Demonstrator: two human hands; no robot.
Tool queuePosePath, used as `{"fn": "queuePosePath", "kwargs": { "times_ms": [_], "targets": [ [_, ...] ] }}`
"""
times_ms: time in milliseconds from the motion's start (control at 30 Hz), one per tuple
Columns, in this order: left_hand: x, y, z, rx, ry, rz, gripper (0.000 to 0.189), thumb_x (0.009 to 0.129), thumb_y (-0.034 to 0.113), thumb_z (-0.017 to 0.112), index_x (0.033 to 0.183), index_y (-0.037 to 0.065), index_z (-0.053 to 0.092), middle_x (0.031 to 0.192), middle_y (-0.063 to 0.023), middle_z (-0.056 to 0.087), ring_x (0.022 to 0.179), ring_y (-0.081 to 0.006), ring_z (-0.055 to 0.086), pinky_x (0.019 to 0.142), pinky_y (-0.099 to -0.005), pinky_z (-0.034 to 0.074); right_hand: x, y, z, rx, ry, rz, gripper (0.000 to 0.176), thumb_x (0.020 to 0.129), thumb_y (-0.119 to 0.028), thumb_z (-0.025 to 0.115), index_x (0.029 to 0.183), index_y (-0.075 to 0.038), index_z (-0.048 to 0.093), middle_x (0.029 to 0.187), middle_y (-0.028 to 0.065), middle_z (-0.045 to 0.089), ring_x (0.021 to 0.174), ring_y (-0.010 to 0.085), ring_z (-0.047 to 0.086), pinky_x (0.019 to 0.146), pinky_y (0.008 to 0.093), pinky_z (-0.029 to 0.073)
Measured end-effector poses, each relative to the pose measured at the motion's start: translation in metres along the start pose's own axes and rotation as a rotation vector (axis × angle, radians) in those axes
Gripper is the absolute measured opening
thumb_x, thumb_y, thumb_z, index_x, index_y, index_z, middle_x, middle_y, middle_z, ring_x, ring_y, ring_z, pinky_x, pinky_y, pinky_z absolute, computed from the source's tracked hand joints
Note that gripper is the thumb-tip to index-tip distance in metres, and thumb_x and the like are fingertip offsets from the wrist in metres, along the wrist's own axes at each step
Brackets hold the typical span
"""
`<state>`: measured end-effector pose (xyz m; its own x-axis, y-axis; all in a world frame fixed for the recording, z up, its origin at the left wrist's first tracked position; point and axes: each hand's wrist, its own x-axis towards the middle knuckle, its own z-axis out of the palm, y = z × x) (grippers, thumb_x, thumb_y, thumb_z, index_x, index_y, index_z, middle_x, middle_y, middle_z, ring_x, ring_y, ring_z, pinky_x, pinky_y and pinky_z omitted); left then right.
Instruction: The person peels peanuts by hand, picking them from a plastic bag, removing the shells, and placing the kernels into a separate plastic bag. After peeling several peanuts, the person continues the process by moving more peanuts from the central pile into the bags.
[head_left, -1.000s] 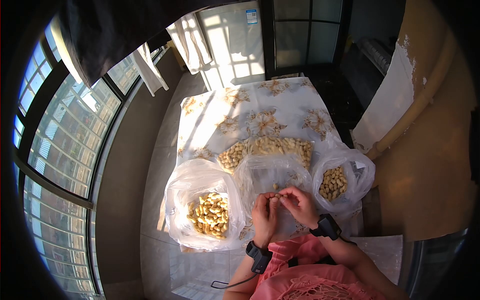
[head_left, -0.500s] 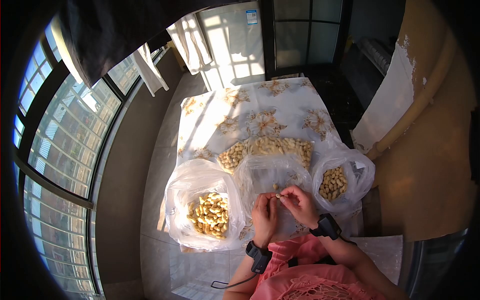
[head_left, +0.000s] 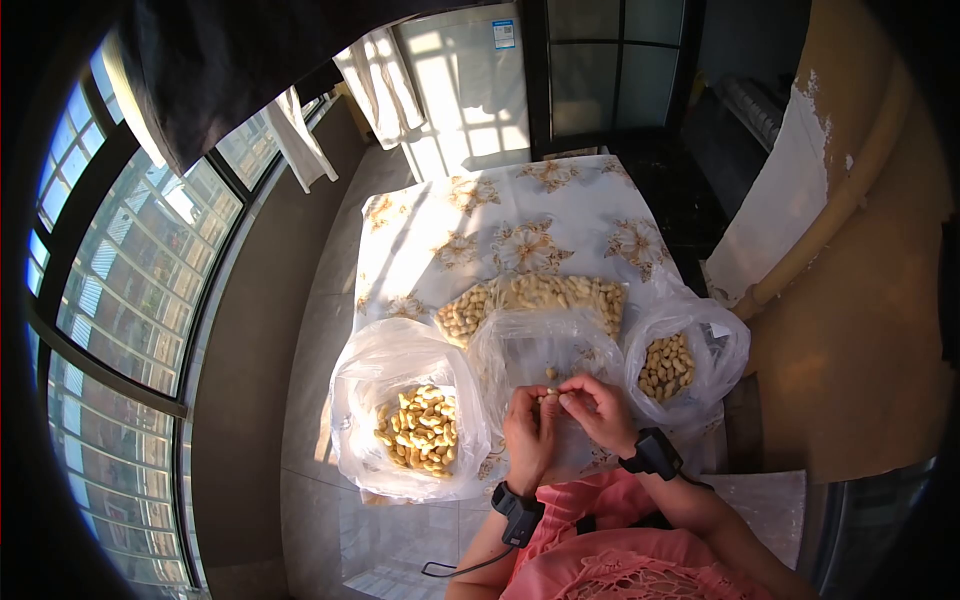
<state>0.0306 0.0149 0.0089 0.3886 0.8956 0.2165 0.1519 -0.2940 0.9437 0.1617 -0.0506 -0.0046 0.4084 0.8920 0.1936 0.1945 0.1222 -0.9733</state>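
My left hand and my right hand meet over the middle clear plastic bag. Their fingertips are closed together on a small pale peanut, mostly covered by the fingers. Just beyond the fingertips, a peanut piece lies in that bag. To the left, an open white plastic bag holds a heap of peanuts in shells. At the right stands a smaller open plastic bag with more peanuts in it.
Behind the middle bag lies a long clear bag of peanuts. Everything rests on a table with a flowered cloth. Barred windows line the left, a cardboard-coloured panel the right. Each wrist wears a black device.
My fingertips have shifted slightly and closed in around the peanut, which shows less than before. The bags and the heaps of peanuts have stayed where they were.
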Motion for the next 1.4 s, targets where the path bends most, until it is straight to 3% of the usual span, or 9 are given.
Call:
{"fn": "queuePosePath", "kwargs": {
  "times_ms": [300,367,633,800,1133,1267,1300,1400],
  "targets": [
    [0.0,-0.004,0.0,-0.017,0.012,0.0,0.013,0.094,0.013,0.067,0.099,0.002,0.061,0.089,-0.0118,0.063,0.078,-0.0277,0.062,0.07,-0.0357,0.049,0.001,-0.011,-0.001,-0.019,-0.068,0.067,0.016,0.097,-0.009,0.064,0.108,0.003,0.064,0.098,0.006,0.07,0.088,0.0101,0.066,0.077,0.0253,0.055],
    [-0.001,-0.009,0.001,-0.039,0.01,-0.01,0.013,0.094,0.013,0.067,0.098,0.002,0.061,0.088,-0.0116,0.063,0.078,-0.0276,0.062,0.07,-0.0357,0.049,0.002,-0.012,0.0,-0.039,-0.051,0.015,0.018,0.096,-0.014,0.067,0.108,0.0,0.066,0.095,0.0094,0.072,0.085,0.0151,0.071,0.073,0.0285,0.055],
    [-0.002,-0.013,0.002,-0.077,0.006,-0.044,0.014,0.093,0.014,0.069,0.097,0.003,0.061,0.086,-0.0107,0.064,0.077,-0.0259,0.062,0.07,-0.0348,0.05,0.002,-0.013,-0.002,-0.125,-0.068,-0.02,0.016,0.095,-0.013,0.068,0.105,-0.001,0.066,0.093,0.0107,0.072,0.083,0.0207,0.072,0.072,0.0309,0.056],
    [-0.001,-0.012,0.003,-0.102,0.016,-0.012,0.017,0.093,0.017,0.07,0.099,0.003,0.062,0.079,-0.0086,0.063,0.066,-0.0181,0.057,0.063,-0.0307,0.048,0.002,-0.013,-0.002,-0.119,-0.067,-0.016,0.015,0.095,-0.013,0.067,0.105,-0.001,0.065,0.093,0.0109,0.072,0.083,0.021,0.072,0.072,0.0309,0.056],
    [-0.001,-0.001,0.003,-0.086,0.025,0.067,0.015,0.097,0.018,0.066,0.1,0.004,0.061,0.069,-0.0039,0.056,0.059,-0.0121,0.048,0.056,-0.0277,0.042,0.001,-0.018,-0.001,-0.089,-0.02,0.002,0.014,0.097,-0.011,0.064,0.106,0.0,0.064,0.093,0.0104,0.07,0.08,0.0199,0.07,0.07,0.0302,0.055],
    [-0.002,-0.007,0.002,-0.071,0.026,0.043,0.013,0.099,0.016,0.063,0.1,0.004,0.06,0.068,-0.0036,0.055,0.059,-0.0098,0.048,0.055,-0.0266,0.04,-0.003,-0.025,0.0,-0.104,0.016,-0.07,0.015,0.097,-0.013,0.064,0.107,-0.002,0.064,0.096,0.0113,0.07,0.084,0.0219,0.07,0.072,0.0319,0.055],
    [-0.003,-0.007,0.002,-0.073,0.023,0.04,0.012,0.099,0.015,0.062,0.1,0.004,0.06,0.068,-0.0047,0.056,0.059,-0.0114,0.049,0.055,-0.0277,0.041,-0.003,-0.026,0.0,-0.175,0.02,-0.197,0.016,0.098,-0.01,0.063,0.11,0.0,0.064,0.098,0.0099,0.069,0.081,0.016,0.07,0.071,0.0283,0.055],
    [-0.004,-0.014,0.005,-0.084,0.025,0.075,0.011,0.099,0.014,0.061,0.098,0.003,0.061,0.07,-0.0075,0.059,0.059,-0.0153,0.052,0.057,-0.0304,0.043,-0.006,-0.036,0.0,-0.157,0.023,-0.211,0.016,0.097,-0.008,0.063,0.11,0.001,0.064,0.099,0.0104,0.069,0.084,0.0166,0.071,0.071,0.0278,0.056]
  ]
}}
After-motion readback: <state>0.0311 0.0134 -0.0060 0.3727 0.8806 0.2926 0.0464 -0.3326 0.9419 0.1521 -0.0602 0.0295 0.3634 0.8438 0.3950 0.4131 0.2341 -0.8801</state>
